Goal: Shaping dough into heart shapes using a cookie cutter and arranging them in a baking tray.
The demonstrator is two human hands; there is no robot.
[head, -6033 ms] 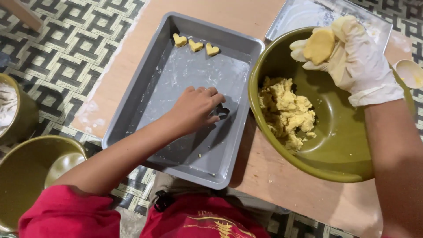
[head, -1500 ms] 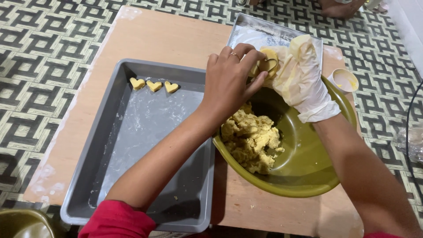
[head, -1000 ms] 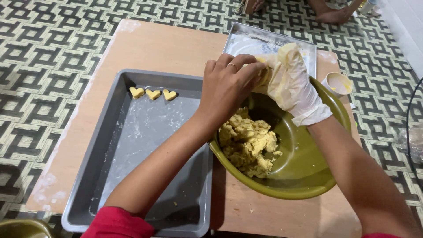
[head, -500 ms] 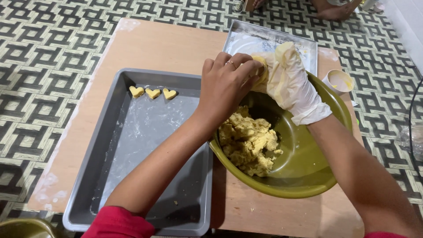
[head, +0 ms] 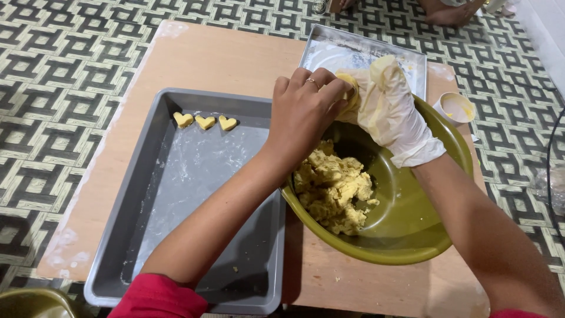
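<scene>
Single head view, steep downward, close over board.

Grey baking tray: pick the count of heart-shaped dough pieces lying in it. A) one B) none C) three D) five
C: three yellow heart-shaped dough pieces lie in a row near the far end of the grey baking tray, while both hands work over the green bowl beside it.

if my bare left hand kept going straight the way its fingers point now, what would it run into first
Almost at once, the gloved right hand: the left hand points toward it, fingertips already at the yellow dough piece held there above the green bowl. Depth is hard to judge.
</scene>
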